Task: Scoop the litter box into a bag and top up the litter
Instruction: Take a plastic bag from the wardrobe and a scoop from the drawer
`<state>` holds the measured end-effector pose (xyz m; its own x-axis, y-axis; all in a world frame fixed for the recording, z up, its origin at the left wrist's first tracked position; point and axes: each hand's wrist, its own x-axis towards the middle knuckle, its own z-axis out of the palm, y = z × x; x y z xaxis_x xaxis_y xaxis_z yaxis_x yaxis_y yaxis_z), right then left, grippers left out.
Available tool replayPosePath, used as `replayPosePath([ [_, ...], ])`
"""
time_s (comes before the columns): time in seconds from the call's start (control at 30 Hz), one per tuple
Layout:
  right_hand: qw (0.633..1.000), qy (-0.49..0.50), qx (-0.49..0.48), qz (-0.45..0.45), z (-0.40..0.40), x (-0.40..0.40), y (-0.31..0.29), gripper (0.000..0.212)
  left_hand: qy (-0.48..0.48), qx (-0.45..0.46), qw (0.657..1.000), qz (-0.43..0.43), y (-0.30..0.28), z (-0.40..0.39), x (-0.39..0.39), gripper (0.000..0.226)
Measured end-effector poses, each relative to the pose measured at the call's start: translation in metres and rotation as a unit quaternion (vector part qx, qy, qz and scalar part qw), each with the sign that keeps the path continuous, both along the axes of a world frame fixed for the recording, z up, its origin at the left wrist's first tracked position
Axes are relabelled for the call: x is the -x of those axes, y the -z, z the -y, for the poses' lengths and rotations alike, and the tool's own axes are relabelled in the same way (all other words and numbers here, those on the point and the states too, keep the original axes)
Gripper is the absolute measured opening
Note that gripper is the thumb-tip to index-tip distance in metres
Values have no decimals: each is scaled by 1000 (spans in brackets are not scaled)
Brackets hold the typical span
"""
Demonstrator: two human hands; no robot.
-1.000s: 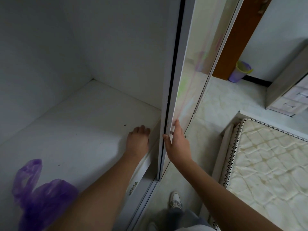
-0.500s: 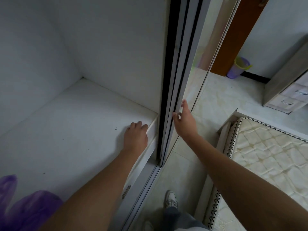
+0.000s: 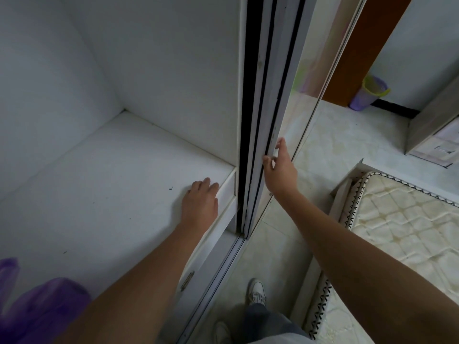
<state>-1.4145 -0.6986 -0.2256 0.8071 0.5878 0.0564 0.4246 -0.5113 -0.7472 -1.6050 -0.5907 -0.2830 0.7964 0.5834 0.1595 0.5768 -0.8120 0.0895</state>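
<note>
Thin purple plastic bag (image 3: 37, 304) looks light, floppy, best pinched at handles; left hand (image 3: 200, 203) flat, fingers together on shelf (image 3: 99, 194), right hand (image 3: 280, 170) fingers spread on sliding door edge (image 3: 269, 135).

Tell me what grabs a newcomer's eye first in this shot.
The two bare arms: the right hand presses on the sliding door edge at centre, while the left hand rests flat on the white shelf. A purple bag lies at the bottom left.
</note>
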Motion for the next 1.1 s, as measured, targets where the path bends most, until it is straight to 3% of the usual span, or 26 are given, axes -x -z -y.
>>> replayPosePath([
  [0.4, 1000, 2, -6, -19, 1, 1, -2, 64, 8, -27, 998, -59, -5, 1, 1, 43],
  [0.6, 999, -16, 17, -45, 13, 18, -3, 62, 18, -51, 996, -74, -11, 1, 20, 23],
  [0.73, 996, -37, 72, -36, 26, 42, -5, 69, 2, -50, 998, -48, -14, 4, 38, 22],
  [0.9, 976, -106, 180, 54, 33, 75, -14, 60, 20, -61, 998, 13, -25, 4, 58, 39],
  [1.1, 934, -217, 216, 185, 26, 121, -33, 46, 3, -90, 995, 40, -41, 0, 90, 43],
])
